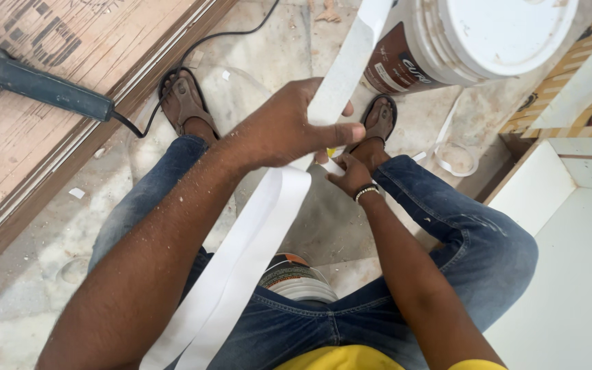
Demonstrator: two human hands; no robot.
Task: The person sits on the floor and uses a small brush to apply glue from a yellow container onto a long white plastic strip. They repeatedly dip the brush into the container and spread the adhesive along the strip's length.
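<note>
A long white strip of edge banding (241, 253) runs from my lap up past my hands toward the top of the view. My left hand (289, 127) is closed around the strip, thumb pressed across it. Just below, my right hand (351, 177), with a beaded band at the wrist, pinches the strip's folded part; a small yellow object shows between the two hands. I sit on a low bucket (299, 277), in blue jeans, sandalled feet on the floor.
A white plastic bucket (474, 38) stands beyond my right foot. A grey-green power tool (35, 82) with a black cord lies on a wooden board (56, 144) at left. A white cabinet panel (570, 260) fills the right. A curled strip offcut (455, 159) lies on the dusty stone floor.
</note>
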